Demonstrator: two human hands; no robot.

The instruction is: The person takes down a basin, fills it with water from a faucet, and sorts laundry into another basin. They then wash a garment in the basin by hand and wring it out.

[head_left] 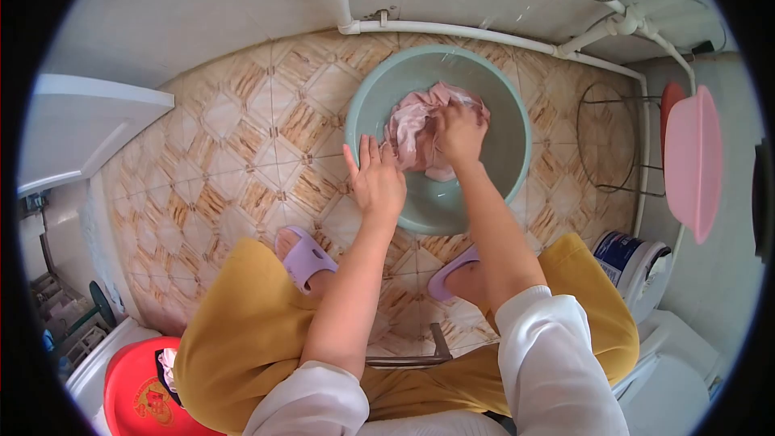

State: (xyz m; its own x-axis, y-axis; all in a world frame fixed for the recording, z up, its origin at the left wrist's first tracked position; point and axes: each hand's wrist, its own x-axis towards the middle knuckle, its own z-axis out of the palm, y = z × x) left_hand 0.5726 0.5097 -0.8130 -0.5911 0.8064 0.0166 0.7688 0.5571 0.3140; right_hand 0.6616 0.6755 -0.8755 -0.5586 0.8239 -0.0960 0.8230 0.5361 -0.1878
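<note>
A green-grey plastic basin (510,182) stands on the tiled floor in front of me. Inside it lies a bunched, wet pink cloth (413,117), which has whitish suds on it. My right hand (462,133) reaches into the basin with its fingers curled into the cloth; the fingertips are partly hidden in the folds. At the basin's left rim, my left hand (377,182) lies with its fingers stretched out and apart, the fingertips close to the cloth's left edge. Whether they touch the cloth I cannot tell.
White pipes (452,30) run along the wall behind the basin. To the right are a round metal rack (607,101), a pink basin (693,165) and a white bucket (634,262). A red basin (129,379) is at lower left, below a white door (97,125). Purple slippers (307,258) flank the basin's near side.
</note>
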